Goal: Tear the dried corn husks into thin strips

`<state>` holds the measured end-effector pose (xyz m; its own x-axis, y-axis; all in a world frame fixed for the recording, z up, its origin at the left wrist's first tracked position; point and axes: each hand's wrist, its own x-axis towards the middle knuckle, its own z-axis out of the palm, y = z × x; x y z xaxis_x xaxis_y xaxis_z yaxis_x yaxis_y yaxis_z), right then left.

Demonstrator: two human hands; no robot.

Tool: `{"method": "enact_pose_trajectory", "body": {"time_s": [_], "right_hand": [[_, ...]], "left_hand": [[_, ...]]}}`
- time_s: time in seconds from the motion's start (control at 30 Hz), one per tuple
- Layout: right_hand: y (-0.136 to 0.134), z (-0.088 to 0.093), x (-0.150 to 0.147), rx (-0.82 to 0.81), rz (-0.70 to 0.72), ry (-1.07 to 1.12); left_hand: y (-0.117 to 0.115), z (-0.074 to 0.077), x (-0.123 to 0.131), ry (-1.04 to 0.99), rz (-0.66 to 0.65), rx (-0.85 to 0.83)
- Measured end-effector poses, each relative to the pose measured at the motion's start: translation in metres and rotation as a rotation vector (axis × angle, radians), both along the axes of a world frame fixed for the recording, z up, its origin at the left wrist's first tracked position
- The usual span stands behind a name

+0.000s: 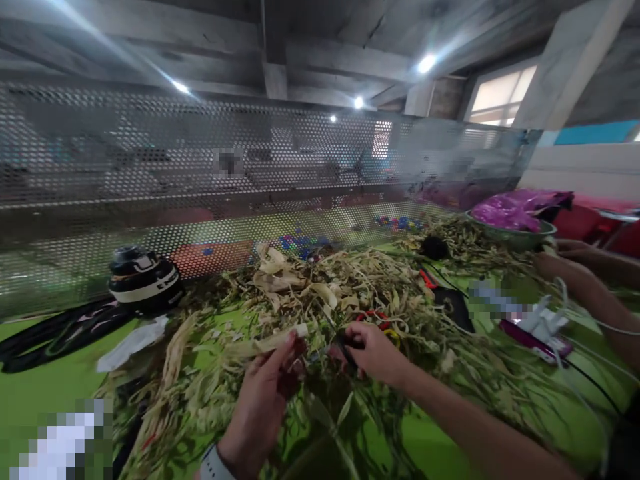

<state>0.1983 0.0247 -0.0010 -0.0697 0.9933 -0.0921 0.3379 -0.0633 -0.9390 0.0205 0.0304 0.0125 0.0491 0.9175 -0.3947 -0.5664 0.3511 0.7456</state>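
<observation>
Beyond the hands [260, 407] [377, 355], bottle [145, 287] with "EN"

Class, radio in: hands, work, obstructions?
Left hand holding pale plant strip. Right hand gripping dark tool, likely scissors. Dried plant pile just beyond.

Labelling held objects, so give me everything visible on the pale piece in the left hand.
The pale piece is long, slender, cream to straw-coloured, and looks like dried plant husk, with a blunt, lighter right end. It lies nearly level, slightly raised toward that end, where the thumb and fingers of the left hand grip it. Dried plant strips lie heaped beyond. Its left end blends into loose strips; contact there is unclear.
</observation>
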Motion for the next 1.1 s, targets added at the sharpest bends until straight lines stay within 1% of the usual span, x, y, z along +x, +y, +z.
{"method": "enact_pose_trajectory", "body": {"time_s": [0.1,0.2,0.27,0.33,0.4,0.47,0.53,0.6,0.67,0.7,0.8,0.83,0.87,0.93,0.97,1.03,1.1], "right_hand": [[0.008,0.000,0.014,0.174,-0.061,-0.259],[0.012,0.002,0.024,0.303,-0.099,-0.530],[0.013,0.003,0.027,0.283,-0.122,-0.681],[0.015,0.000,0.028,0.198,-0.151,-0.776],[0.017,-0.004,0.029,0.122,-0.163,-0.812],[0.020,-0.007,0.031,0.100,-0.152,-0.796],[0.020,-0.007,0.032,0.098,-0.131,-0.760],[0.019,-0.003,0.030,0.121,-0.125,-0.728],[0.015,0.003,0.025,0.150,-0.105,-0.622],[0.012,0.005,0.021,0.144,-0.067,-0.507],[0.002,0.008,0.007,0.088,0.109,-0.010],[0.000,0.008,0.002,0.084,0.141,0.124],[-0.003,0.007,-0.003,0.095,0.141,0.207],[-0.007,0.007,-0.008,0.106,0.064,0.298],[-0.009,0.008,-0.010,0.085,0.020,0.329],[-0.011,0.011,-0.011,0.016,-0.022,0.385],[-0.011,0.014,-0.010,-0.045,0.017,0.429]], "left_hand": [[0.003,0.000,-0.003,0.096,-0.070,-0.004],[0.003,-0.001,-0.005,0.165,-0.171,0.060],[0.002,-0.002,-0.005,0.203,-0.250,0.133],[0.001,-0.003,-0.005,0.231,-0.305,0.189],[0.000,-0.003,-0.005,0.249,-0.339,0.207],[0.000,-0.002,-0.005,0.264,-0.364,0.203],[0.000,-0.002,-0.004,0.278,-0.378,0.207],[0.000,-0.003,-0.003,0.294,-0.389,0.232],[-0.001,-0.005,-0.001,0.325,-0.419,0.264],[-0.002,-0.006,0.000,0.346,-0.437,0.281],[-0.006,-0.008,0.004,0.402,-0.491,0.356],[-0.007,-0.007,0.005,0.424,-0.504,0.393],[-0.009,-0.006,0.006,0.450,-0.519,0.433],[-0.011,-0.004,0.006,0.503,-0.563,0.496],[-0.012,-0.002,0.006,0.521,-0.598,0.505],[-0.013,0.000,0.005,0.532,-0.684,0.483],[-0.014,0.002,0.003,0.512,-0.749,0.435]]}}
